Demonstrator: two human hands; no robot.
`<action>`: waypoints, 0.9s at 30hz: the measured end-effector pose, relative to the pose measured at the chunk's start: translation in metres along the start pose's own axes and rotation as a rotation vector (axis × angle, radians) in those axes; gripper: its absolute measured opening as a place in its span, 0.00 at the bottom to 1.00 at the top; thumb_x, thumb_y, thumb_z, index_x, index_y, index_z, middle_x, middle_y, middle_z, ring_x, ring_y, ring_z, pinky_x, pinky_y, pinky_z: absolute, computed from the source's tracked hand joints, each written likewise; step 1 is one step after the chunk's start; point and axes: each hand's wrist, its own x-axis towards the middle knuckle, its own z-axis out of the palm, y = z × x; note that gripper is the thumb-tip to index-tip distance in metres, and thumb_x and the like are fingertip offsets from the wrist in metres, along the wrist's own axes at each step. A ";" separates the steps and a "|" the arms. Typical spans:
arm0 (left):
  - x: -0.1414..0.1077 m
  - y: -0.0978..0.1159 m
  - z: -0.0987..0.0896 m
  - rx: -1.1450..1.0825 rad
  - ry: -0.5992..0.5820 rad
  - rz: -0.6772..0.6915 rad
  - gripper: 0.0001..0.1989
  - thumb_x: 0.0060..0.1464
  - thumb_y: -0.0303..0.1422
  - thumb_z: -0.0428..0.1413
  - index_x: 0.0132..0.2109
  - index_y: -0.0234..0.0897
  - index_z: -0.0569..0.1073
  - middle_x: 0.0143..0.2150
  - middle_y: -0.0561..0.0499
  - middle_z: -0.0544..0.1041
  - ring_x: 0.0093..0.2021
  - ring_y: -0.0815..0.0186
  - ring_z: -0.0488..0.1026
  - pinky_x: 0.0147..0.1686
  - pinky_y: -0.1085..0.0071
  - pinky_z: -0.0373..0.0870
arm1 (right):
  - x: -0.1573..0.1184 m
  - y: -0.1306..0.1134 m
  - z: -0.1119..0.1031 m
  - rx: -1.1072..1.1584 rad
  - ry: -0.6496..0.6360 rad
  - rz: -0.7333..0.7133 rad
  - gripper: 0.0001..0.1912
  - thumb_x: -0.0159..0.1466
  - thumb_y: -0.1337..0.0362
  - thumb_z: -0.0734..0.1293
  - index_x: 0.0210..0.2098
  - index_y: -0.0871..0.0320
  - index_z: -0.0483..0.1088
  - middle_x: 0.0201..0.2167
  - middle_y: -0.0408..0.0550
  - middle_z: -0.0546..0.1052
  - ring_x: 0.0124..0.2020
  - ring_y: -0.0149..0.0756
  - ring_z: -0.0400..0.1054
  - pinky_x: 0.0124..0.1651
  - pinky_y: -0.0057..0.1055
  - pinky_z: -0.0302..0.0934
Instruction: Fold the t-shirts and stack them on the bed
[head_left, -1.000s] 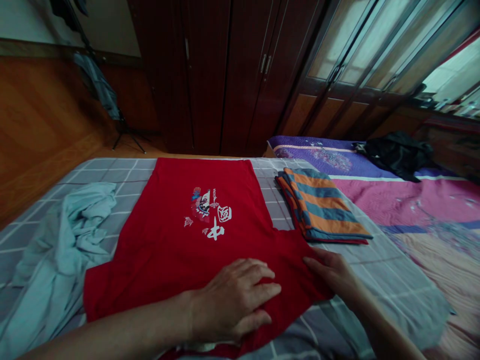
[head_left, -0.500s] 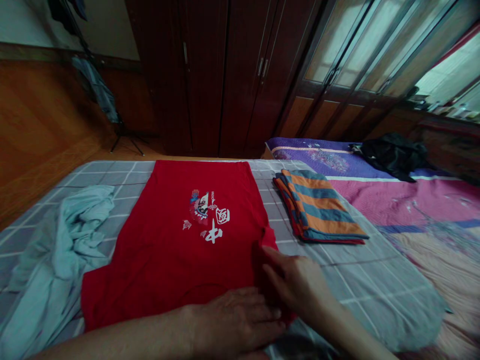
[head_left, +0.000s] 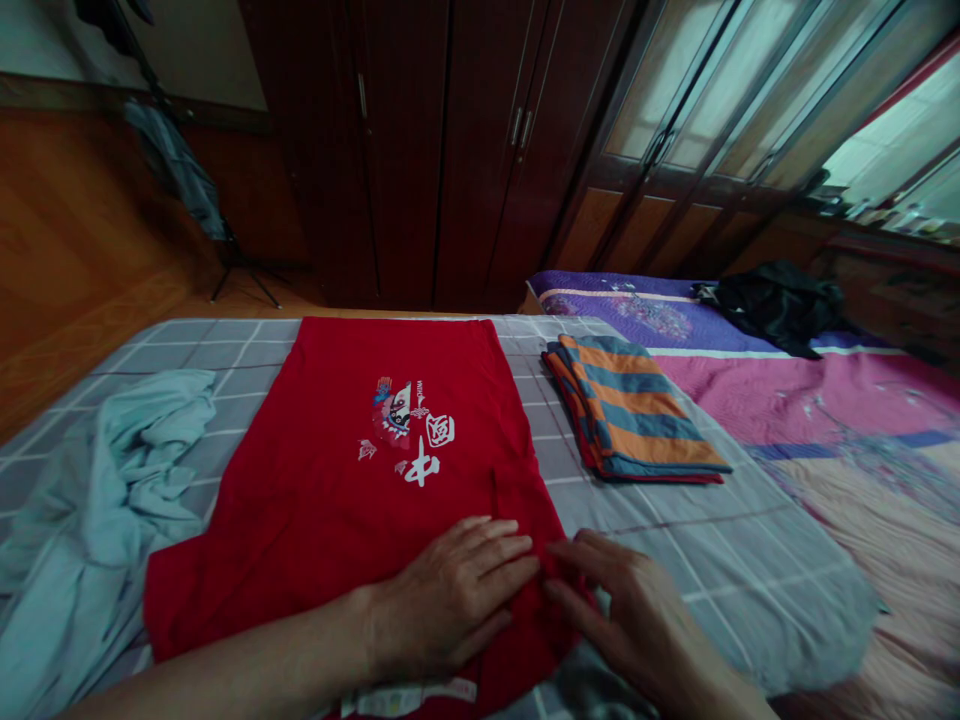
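A red T-shirt (head_left: 330, 530) with a white, blue and pink print lies spread in front of me, its right sleeve side turned inward. My left hand (head_left: 457, 590) rests flat on its lower right part, fingers together and stretched out. At the shirt's right edge is my right hand (head_left: 637, 605), its fingertips and thumb touching the red cloth with a gap between them. A white label or strip (head_left: 409, 697) shows at the neck end, below my left hand. Part of the shirt is hidden under my left forearm.
The shirt lies on a grey checked bed sheet (head_left: 660, 520). A crumpled pale blue garment (head_left: 150, 470) is on the left. Folded clothes, orange and blue striped on top (head_left: 645, 410), sit to the right. Beyond are a purple and pink bedcover (head_left: 720, 390), a black garment (head_left: 780, 305) and dark wardrobes (head_left: 405, 200).
My right hand has moved down and nearer to me along the shirt's edge, and the sleeve side now lies flatter. My left hand has shifted up slightly, uncovering the neck end.
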 end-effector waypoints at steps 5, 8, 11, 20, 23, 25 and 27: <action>-0.001 0.000 0.009 0.016 -0.043 0.094 0.18 0.61 0.31 0.48 0.58 0.35 0.65 0.57 0.45 0.71 0.61 0.59 0.62 0.62 0.58 0.54 | 0.033 0.023 0.005 -0.147 0.289 -0.102 0.19 0.66 0.65 0.57 0.55 0.61 0.66 0.53 0.59 0.70 0.51 0.43 0.67 0.50 0.40 0.64; -0.002 -0.002 0.013 0.031 -0.052 0.141 0.15 0.61 0.32 0.47 0.53 0.36 0.68 0.54 0.47 0.74 0.60 0.60 0.63 0.62 0.60 0.54 | 0.046 0.033 0.019 -0.260 0.182 -0.193 0.22 0.65 0.67 0.57 0.58 0.61 0.63 0.61 0.58 0.62 0.61 0.47 0.57 0.57 0.48 0.58; -0.002 -0.002 0.013 0.051 -0.035 0.172 0.14 0.61 0.31 0.47 0.51 0.36 0.69 0.53 0.49 0.74 0.60 0.60 0.63 0.62 0.60 0.54 | 0.048 0.036 0.028 -0.301 0.177 -0.173 0.24 0.65 0.67 0.57 0.60 0.63 0.60 0.64 0.59 0.57 0.64 0.48 0.51 0.60 0.50 0.54; 0.005 0.003 0.001 0.098 -0.095 0.169 0.09 0.60 0.31 0.48 0.46 0.36 0.70 0.49 0.48 0.76 0.55 0.61 0.67 0.57 0.65 0.59 | 0.052 0.033 0.035 -0.261 0.028 -0.314 0.31 0.66 0.63 0.58 0.66 0.60 0.47 0.68 0.52 0.47 0.68 0.42 0.37 0.66 0.47 0.46; 0.005 0.001 -0.002 0.085 -0.121 0.167 0.08 0.60 0.31 0.49 0.43 0.37 0.71 0.46 0.48 0.77 0.53 0.61 0.68 0.55 0.65 0.61 | 0.060 0.036 0.034 -0.270 0.006 -0.365 0.31 0.66 0.62 0.58 0.67 0.59 0.47 0.68 0.52 0.47 0.68 0.42 0.38 0.65 0.46 0.47; 0.005 0.000 -0.010 0.058 -0.136 0.173 0.07 0.59 0.32 0.50 0.42 0.37 0.71 0.43 0.48 0.78 0.50 0.61 0.71 0.51 0.67 0.64 | 0.068 0.035 0.032 -0.270 0.033 -0.393 0.31 0.66 0.61 0.59 0.67 0.57 0.47 0.68 0.52 0.48 0.68 0.43 0.39 0.65 0.48 0.47; 0.003 -0.001 -0.027 0.028 -0.128 0.155 0.07 0.59 0.32 0.51 0.42 0.35 0.72 0.41 0.48 0.78 0.45 0.63 0.73 0.48 0.69 0.67 | 0.078 0.028 0.030 -0.256 0.081 -0.447 0.32 0.66 0.60 0.60 0.67 0.55 0.47 0.68 0.51 0.47 0.68 0.44 0.39 0.65 0.49 0.47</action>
